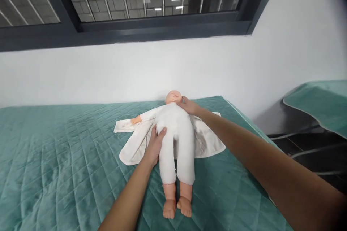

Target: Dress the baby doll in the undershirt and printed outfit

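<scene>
On one green cover point(67, 151) lay one garment point(137, 148) beneath one doll point(173, 119); left hand point(155, 145) gripped hip; right hand point(191, 107) touched neck, grip unclear.

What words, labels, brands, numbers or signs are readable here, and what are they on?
None: no text can be read in this picture.
Too small to read: a faint mark near the sleeve end of the spread white garment; I can't tell whether it is lettering.
No writing shows on the doll, the green quilted cover or the dark window frame.
</scene>
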Action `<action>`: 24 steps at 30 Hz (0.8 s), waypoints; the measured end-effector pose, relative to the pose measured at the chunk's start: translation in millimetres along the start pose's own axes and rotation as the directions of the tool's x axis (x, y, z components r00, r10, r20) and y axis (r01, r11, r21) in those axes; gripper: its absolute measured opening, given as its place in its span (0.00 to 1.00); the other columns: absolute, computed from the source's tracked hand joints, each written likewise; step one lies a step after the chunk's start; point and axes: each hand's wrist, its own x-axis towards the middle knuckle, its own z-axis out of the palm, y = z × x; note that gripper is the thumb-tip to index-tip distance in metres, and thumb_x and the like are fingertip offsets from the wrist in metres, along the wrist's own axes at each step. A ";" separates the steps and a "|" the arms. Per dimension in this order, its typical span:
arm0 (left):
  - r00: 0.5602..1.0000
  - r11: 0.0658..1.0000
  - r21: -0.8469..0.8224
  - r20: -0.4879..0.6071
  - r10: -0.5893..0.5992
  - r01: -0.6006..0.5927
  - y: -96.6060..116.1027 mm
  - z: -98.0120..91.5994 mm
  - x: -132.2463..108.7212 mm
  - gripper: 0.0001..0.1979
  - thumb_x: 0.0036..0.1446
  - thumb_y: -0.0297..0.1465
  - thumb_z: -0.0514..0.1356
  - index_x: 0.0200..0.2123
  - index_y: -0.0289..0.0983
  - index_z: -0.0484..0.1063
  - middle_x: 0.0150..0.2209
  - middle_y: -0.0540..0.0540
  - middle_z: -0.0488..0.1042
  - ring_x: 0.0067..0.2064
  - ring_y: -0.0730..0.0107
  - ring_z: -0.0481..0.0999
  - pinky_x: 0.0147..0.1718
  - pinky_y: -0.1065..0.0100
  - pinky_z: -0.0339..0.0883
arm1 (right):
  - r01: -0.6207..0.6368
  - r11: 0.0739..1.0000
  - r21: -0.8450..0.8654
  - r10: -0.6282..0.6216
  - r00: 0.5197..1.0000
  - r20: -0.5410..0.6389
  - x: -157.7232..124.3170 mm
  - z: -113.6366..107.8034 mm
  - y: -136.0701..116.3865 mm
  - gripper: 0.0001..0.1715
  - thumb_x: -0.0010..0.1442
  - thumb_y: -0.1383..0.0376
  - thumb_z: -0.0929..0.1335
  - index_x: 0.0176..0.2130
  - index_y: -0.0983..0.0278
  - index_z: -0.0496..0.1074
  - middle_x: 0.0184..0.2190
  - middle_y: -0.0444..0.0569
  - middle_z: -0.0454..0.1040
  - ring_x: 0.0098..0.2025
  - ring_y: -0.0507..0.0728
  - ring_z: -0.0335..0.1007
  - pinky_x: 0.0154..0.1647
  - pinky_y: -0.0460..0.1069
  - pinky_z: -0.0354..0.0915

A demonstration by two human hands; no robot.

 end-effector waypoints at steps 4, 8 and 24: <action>1.000 1.000 -0.015 -0.028 0.000 -0.001 -1.9 -3.5 -3.6 0.36 0.61 0.56 0.54 0.66 0.44 0.58 0.57 0.35 0.74 0.56 0.47 0.76 0.48 0.51 0.74 | 0.039 0.999 0.002 -0.039 0.998 0.057 -9.6 0.8 1.4 0.38 0.68 0.43 0.56 0.66 0.63 0.57 0.52 0.59 0.78 0.50 0.65 0.77 0.49 0.53 0.68; 0.994 1.000 0.017 -0.107 0.018 -0.017 -2.1 0.5 -7.6 0.35 0.62 0.54 0.54 0.64 0.41 0.61 0.57 0.33 0.74 0.54 0.48 0.77 0.47 0.54 0.73 | 0.033 0.998 -0.047 -0.031 0.999 0.036 -26.2 -2.2 -8.7 0.34 0.70 0.47 0.54 0.64 0.65 0.59 0.48 0.61 0.79 0.48 0.68 0.76 0.48 0.57 0.68; 0.950 0.271 0.950 -0.217 0.224 0.154 -6.1 -47.0 39.7 0.14 0.66 0.31 0.51 0.49 0.35 0.72 0.52 0.31 0.71 0.57 0.45 0.67 0.48 0.53 0.67 | 0.629 0.692 -0.355 -0.589 0.776 0.227 -41.5 37.1 -109.7 0.29 0.62 0.76 0.59 0.60 0.65 0.66 0.61 0.56 0.70 0.62 0.63 0.64 0.61 0.58 0.58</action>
